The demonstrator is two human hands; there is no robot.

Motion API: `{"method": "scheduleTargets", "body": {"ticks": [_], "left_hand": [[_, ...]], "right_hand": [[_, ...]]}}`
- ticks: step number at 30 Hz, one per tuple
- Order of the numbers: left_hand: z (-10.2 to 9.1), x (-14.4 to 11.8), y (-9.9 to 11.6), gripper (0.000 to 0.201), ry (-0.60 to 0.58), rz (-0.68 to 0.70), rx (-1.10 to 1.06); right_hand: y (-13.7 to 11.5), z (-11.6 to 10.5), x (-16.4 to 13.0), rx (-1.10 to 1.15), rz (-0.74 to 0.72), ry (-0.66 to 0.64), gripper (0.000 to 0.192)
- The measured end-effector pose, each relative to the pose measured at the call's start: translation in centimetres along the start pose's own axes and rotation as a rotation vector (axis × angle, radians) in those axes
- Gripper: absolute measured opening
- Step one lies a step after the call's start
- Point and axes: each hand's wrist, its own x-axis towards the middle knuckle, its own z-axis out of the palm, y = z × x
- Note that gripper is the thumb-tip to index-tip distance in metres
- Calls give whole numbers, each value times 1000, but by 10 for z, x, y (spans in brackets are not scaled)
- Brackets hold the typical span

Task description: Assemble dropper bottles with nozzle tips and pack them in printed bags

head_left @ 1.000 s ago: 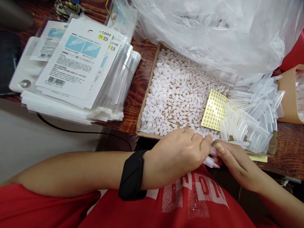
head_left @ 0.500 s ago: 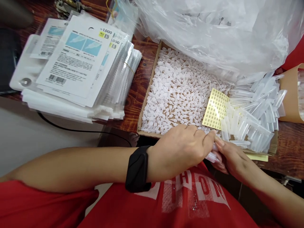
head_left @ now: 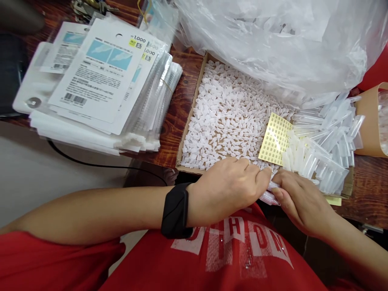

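My left hand, with a black band on its wrist, is closed around clear plastic tubes whose ends stick out past the thumb side. My right hand meets it from the right, fingers curled and thumb pressed at the end of one tube; the fingertips are partly hidden. Both hands are over the front edge of a shallow cardboard box. Just beyond them lie many small white plastic nozzle tips, a yellow sheet of small round stickers and a heap of translucent tubes.
A large clear plastic bag droops over the back of the cardboard box. Printed packaging cards and clear sleeves are stacked on the wooden table at left. A tan container stands at right; keys lie at the back.
My right hand has turned over and shifted slightly, so its back and thumb now face up at the tube ends. My left hand keeps its hold in nearly the same place.
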Motion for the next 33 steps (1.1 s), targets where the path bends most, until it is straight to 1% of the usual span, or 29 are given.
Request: {"method": "scheduleTargets", "body": {"ticks": [2, 4, 5, 7, 8, 9, 10, 11, 12, 13, 14, 15, 17, 21, 22, 23, 25, 26, 27, 28, 29, 30, 31, 32, 33], "left_hand": [[2, -2, -4, 27, -15, -26, -121], [3, -2, -9, 25, -13, -102, -384], [2, -1, -11, 24, 1, -187, -565], [-2, 4, -14, 25, 69, -426, -984], [-4, 8, -14, 29, 137, -542, -1195], [-5, 12, -14, 33, 236, -634, -1387], [-6, 16, -13, 37, 351, -691, -1547], [-6, 20, -11, 40, 458, -718, -1673], [-5, 23, -10, 43, 547, -730, -1761], [-4, 26, -8, 45, 608, -752, -1813], [-1, 28, -6, 48, 637, -779, -1836], [1, 29, -4, 49, 645, -798, -1839], [8, 30, -2, 50, 660, -811, -1795], [15, 27, -1, 49, 785, -734, -1524], [14, 25, -1, 47, 800, -708, -1470], [12, 22, 0, 44, 778, -682, -1419], [1, 10, 2, 37, 661, -644, -1317], [-7, 2, 2, 39, 608, -634, -1265], [-17, -9, 1, 47, 560, -628, -1191], [-28, -20, -3, 56, 545, -628, -1085], [-39, -33, -9, 57, 558, -627, -964], [-51, -46, -20, 53, 546, -616, -731], [-62, -58, -35, 41, 586, -624, -432], [-73, -70, -52, 32, 640, -670, -316], [-82, -81, -72, 30, 700, -730, -217]], "right_hand": [[-3, -3, 1, 155, 105, -51, 36], [-3, -5, 0, 315, 148, -36, 39], [-3, -4, -1, 387, 151, 15, 38], [-2, 3, -1, 533, 182, 192, 31], [-2, 10, 0, 618, 209, 284, 27], [-3, 19, 3, 710, 240, 366, 21], [-5, 29, 7, 801, 271, 433, 16], [-9, 40, 12, 883, 295, 480, 12], [-13, 51, 19, 955, 308, 509, 10], [-18, 61, 25, 1014, 312, 526, 15], [-23, 70, 32, 1063, 312, 541, 22], [-28, 77, 38, 1102, 311, 556, 27], [-36, 88, 48, 1157, 319, 588, 31], [-47, 96, 62, 1299, 403, 697, 29], [-48, 96, 64, 1345, 427, 709, 29], [-49, 95, 65, 1383, 452, 708, 30], [-48, 91, 66, 1411, 517, 694, 35], [-47, 89, 65, 1402, 563, 701, 39], [-45, 87, 64, 1386, 613, 725, 42], [-43, 84, 62, 1370, 664, 760, 45], [-41, 82, 61, 1358, 714, 800, 48], [-38, 81, 59, 1352, 757, 833, 52], [-36, 80, 58, 1353, 789, 856, 55], [-34, 79, 58, 1357, 812, 870, 58], [-33, 78, 58, 1361, 826, 874, 60]]}}
